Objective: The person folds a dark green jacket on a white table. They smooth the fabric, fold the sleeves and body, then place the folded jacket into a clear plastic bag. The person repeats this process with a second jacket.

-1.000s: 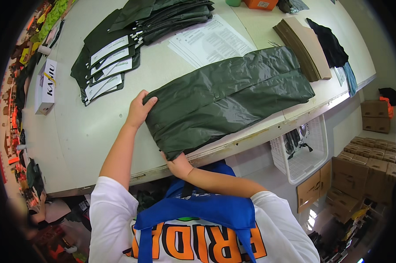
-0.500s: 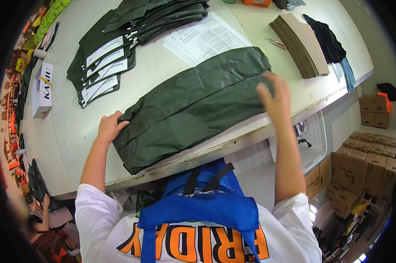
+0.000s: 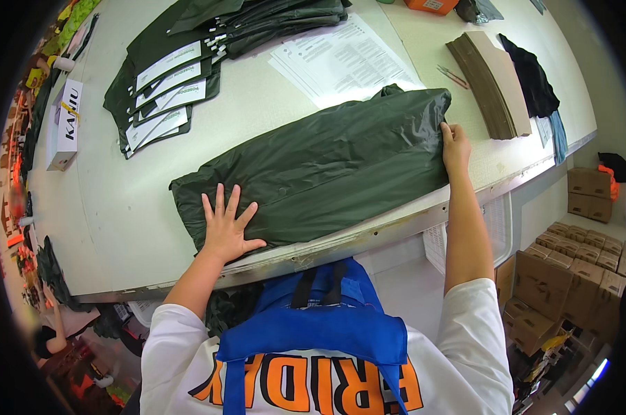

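Observation:
A long folded piece of dark green shiny fabric (image 3: pixel 327 162) lies across the near part of the table. My left hand (image 3: pixel 226 227) rests flat on its left end, fingers spread. At the fabric's right end, my right hand (image 3: pixel 456 145) has its fingers closed on the edge; the fingertips are partly hidden. Beyond the fabric to the left is a stack of dark green folded pieces (image 3: pixel 209 41), several with white tags (image 3: pixel 169 66) on top.
White printed sheets (image 3: pixel 344 59) lie behind the fabric. Small red-handled snips (image 3: pixel 453 76) sit beside a stack of brown cardboard (image 3: pixel 489 86). A black cloth (image 3: pixel 529 76) is farther right. A white box (image 3: pixel 65 126) stands at left. Cartons (image 3: pixel 562 277) and a white basket (image 3: pixel 493 225) are below the table edge.
My left hand went from gripping the left corner to lying flat on the fabric. My right hand came down and took the right edge. The fabric's visible face and outline have changed.

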A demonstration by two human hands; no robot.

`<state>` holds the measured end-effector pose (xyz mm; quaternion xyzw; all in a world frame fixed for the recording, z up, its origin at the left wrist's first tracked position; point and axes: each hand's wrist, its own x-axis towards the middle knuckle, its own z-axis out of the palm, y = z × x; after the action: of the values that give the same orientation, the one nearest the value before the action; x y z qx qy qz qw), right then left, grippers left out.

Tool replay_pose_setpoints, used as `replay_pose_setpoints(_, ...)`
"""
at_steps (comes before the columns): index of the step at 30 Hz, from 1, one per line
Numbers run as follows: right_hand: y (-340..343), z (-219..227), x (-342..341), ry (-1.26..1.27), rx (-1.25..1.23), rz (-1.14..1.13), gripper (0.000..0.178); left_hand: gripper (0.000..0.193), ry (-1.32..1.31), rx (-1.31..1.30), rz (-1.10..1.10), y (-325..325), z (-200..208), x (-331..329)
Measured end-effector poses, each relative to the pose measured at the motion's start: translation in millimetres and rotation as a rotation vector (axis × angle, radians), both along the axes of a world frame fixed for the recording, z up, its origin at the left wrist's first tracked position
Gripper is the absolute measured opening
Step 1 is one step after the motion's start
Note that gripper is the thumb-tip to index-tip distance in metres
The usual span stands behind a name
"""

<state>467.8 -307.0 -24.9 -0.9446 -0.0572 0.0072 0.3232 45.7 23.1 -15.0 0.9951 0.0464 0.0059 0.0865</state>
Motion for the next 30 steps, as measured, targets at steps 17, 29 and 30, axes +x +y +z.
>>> replay_pose_setpoints(17,-18,22,-115,0.606,1.361,-0.596,0.034,0.052,0.352,-0.418,0.021,-68,65,373)
replay_pose_setpoints(29,-5,29,-98,0.147,1.336,-0.526,0.047,0.054,0.642,-1.387,-0.027,-88,99,422)
replay_pose_setpoints(30,-5,40,-97,0.216,1.358,-0.485,0.053,0.051,0.659,-1.357,-0.076,-83,105,422)
